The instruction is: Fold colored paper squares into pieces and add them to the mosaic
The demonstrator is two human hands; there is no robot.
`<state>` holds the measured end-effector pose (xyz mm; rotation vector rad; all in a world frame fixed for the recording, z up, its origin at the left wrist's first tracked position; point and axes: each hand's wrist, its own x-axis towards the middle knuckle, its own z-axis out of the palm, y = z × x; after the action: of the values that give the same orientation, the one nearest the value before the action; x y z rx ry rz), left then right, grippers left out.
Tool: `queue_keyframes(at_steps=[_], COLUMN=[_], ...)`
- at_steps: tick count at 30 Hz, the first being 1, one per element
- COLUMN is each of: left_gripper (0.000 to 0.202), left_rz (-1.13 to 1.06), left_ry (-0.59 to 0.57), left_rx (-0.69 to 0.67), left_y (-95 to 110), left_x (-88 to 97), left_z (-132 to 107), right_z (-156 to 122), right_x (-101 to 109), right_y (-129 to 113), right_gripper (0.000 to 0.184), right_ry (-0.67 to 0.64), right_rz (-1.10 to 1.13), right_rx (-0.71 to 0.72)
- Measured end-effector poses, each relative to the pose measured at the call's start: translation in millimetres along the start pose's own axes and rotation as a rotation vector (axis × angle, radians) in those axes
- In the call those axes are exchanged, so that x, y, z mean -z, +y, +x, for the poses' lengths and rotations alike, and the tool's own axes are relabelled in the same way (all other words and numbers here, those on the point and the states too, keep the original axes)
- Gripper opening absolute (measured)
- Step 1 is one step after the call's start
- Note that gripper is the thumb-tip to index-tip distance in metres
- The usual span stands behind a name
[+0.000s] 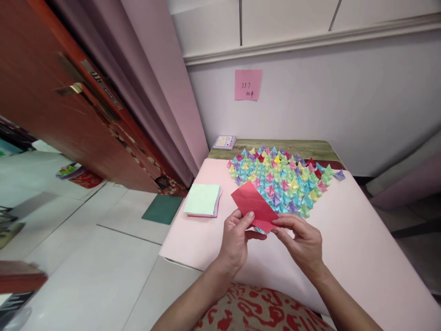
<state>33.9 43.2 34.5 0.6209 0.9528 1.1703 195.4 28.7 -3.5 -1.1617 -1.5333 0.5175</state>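
Note:
A sheet of red origami paper [253,201] is held up above the table between my two hands, with a fold along its lower edge. My left hand [237,232] pinches its lower left part, thumb on top and fingers beneath. At the lower right corner, the thumb and fingertips of my right hand [300,239] grip the paper. Just beyond the sheet lie many small folded paper pieces [270,177] in mixed colours, set close together. Left of my hands is a stack of square paper [202,200], pale green on top.
The table has a pale pink cover [358,230]. A small pack [225,142] lies at its back left corner. A pink note [248,85] is stuck on the wall. To the left are a curtain [151,69] and a wooden door [69,119]; a red tub [82,177] stands on the floor.

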Motion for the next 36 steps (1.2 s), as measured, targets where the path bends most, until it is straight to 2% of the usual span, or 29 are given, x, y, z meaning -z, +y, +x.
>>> queue_keyframes(at_steps=[6,10,13,16,19,22,25,29,33,36], left_gripper=[0.040,0.035,0.029,0.026,0.025,0.023,0.021,0.026,0.045,0.047], left_rz=[0.081,0.159,0.191,0.241,0.337,0.423,0.436,0.306,0.260,0.271], left_ry=[-0.022,-0.009,-0.013,-0.052,-0.095,-0.153,-0.188,-0.178,-0.134,-0.157], left_rx=[-0.081,-0.109,-0.110,-0.097,-0.081,-0.068,-0.057,-0.005,-0.093,-0.142], left_y=[-5,-9,-9,-8,-8,-10,-11,-10,-3,1], left_x=[0.6,3.2,6.3,9.9,14.3,18.8,21.1,18.0,13.0,12.2], left_z=[-1,1,3,4,4,4,4,2,-1,-3], right_z=[-6,-6,-4,0,8,16,18,12,6,8], right_x=[-11,-13,-11,-8,-4,-2,-3,-7,-5,2], right_y=[-3,-9,-11,-9,-7,-8,-12,-13,-11,-10], right_gripper=[0.015,0.033,0.042,0.042,0.042,0.049,0.059,0.049,0.029,0.031], right_ry=[0.092,0.090,-0.047,-0.220,-0.233,-0.148,-0.074,-0.003,-0.029,-0.113], right_rz=[0.240,0.286,0.309,0.435,0.507,0.514,0.466,0.329,0.269,0.296], right_rx=[-0.316,-0.408,-0.468,-0.563,-0.628,-0.611,-0.533,-0.440,-0.411,-0.436])
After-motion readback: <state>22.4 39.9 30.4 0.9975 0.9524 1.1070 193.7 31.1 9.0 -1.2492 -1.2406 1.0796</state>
